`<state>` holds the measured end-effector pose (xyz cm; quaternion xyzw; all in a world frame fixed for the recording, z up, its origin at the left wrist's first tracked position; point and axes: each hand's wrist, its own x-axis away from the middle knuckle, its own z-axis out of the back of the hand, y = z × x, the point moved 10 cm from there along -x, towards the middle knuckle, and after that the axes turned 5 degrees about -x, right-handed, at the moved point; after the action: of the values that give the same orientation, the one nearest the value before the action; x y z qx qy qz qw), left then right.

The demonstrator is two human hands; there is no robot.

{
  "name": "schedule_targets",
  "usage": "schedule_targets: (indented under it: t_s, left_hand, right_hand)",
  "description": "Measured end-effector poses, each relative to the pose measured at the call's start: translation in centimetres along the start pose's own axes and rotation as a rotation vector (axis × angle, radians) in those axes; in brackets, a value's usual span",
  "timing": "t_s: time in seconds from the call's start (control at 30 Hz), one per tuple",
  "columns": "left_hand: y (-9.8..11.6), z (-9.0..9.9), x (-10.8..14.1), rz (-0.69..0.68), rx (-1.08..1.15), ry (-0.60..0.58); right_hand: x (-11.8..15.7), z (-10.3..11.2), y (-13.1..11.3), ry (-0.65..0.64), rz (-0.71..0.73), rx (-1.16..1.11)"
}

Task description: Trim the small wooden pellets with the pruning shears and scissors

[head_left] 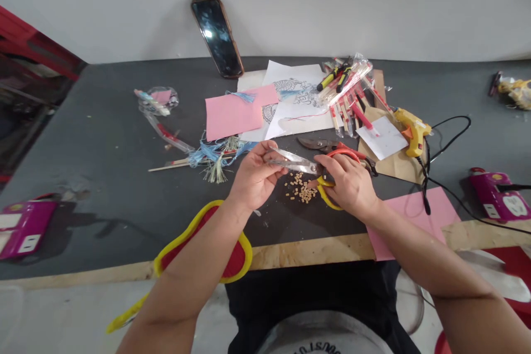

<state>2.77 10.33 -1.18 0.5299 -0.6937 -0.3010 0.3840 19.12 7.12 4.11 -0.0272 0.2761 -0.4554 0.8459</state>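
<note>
My left hand (254,175) pinches a long clear plastic strip (290,161) with a shiny surface. Its far end runs towards my right hand (346,183), which closes over yellow-handled scissors (326,193). The scissor blades are hidden under my fingers, so I cannot tell whether they bite the strip. A small heap of tan beads (299,188) lies on the dark tabletop (112,133) just below the strip. Orange-handled shears (319,145) lie just beyond my right hand.
Beyond my hands lie pink paper (234,113), a line drawing (296,94), blue tassels (218,157), red-wrapped sticks (348,108) and a yellow glue gun (410,130) with its cord. A magenta power strip (495,196) stands at the right. The table's wooden edge (307,251) runs close to me.
</note>
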Motion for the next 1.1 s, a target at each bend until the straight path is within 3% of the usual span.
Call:
schedule_targets:
  t_s: [1.1]
  left_hand:
    - [0.06,0.45,-0.01,-0.068,-0.056,0.054]
  right_hand:
    - [0.31,-0.66,0.74,-0.057,-0.057,-0.002]
